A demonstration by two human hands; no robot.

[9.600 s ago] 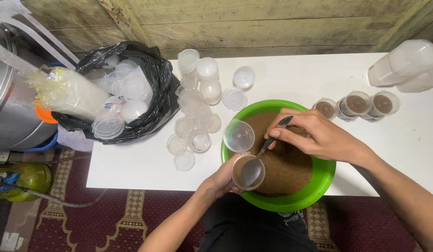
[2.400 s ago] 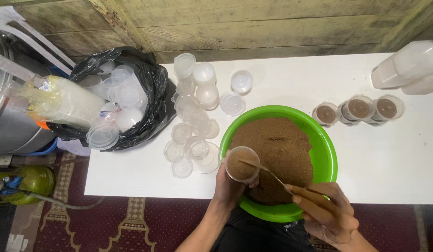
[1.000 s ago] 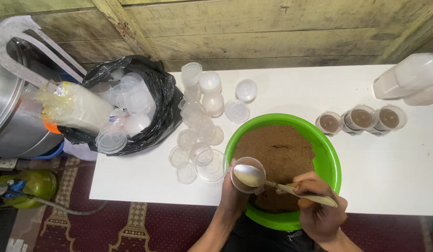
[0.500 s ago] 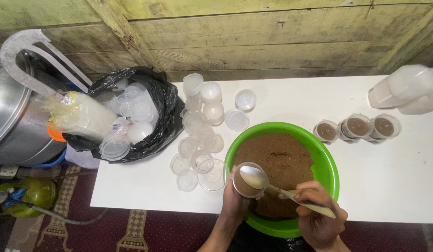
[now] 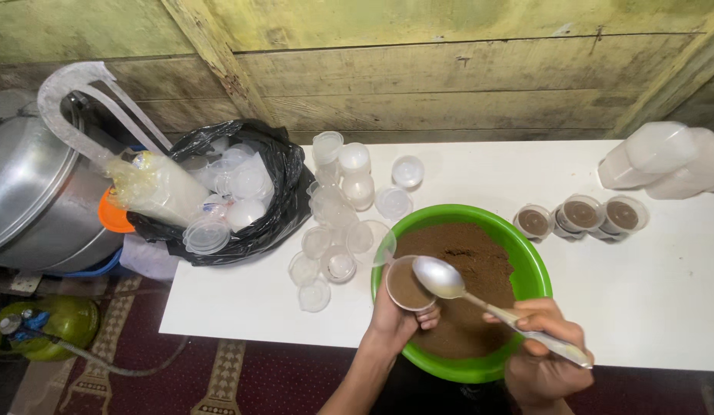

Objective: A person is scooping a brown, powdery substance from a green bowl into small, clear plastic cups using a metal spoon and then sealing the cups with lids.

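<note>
Head view, looking down. Left hand (image 5: pixel 395 319) at lower centre of the frame, fingers wrapped round a small clear cup (image 5: pixel 409 284) partly filled with brown powder; cup is held over the left inner edge of the green bowl (image 5: pixel 535 265). Right hand (image 5: pixel 543 353) at lower right centre, closed on the handle of a metal spoon (image 5: pixel 449 280); spoon bowl looks empty, sits just above the cup's right rim, handle runs down-right into the fist. The two hands are apart, each clamped on its own thing.

Green bowl sits on the white counter (image 5: pixel 649 300) near its front edge, holds a mound of brown powder (image 5: pixel 472 265).

Right of the bowl, mid right of the frame: three filled cups (image 5: pixel 578 216) in a row, brown contents, touching or just beside each other. Upper right edge: stack of whitish plastic containers (image 5: pixel 664 157), tilted.

Left of the bowl, centre of the frame: cluster of empty clear cups (image 5: pixel 334 223), some upright, some on their sides, a few stacked. Further left, a black plastic bag (image 5: pixel 284 204) with more clear cups and lids, hanging over the counter's left end. Far left: large metal pot (image 5: pixel 34 200). Lower left: green gas cylinder (image 5: pixel 53 323) on the patterned carpet (image 5: pixel 241 376). Wooden plank wall (image 5: pixel 449 69) across the top.
</note>
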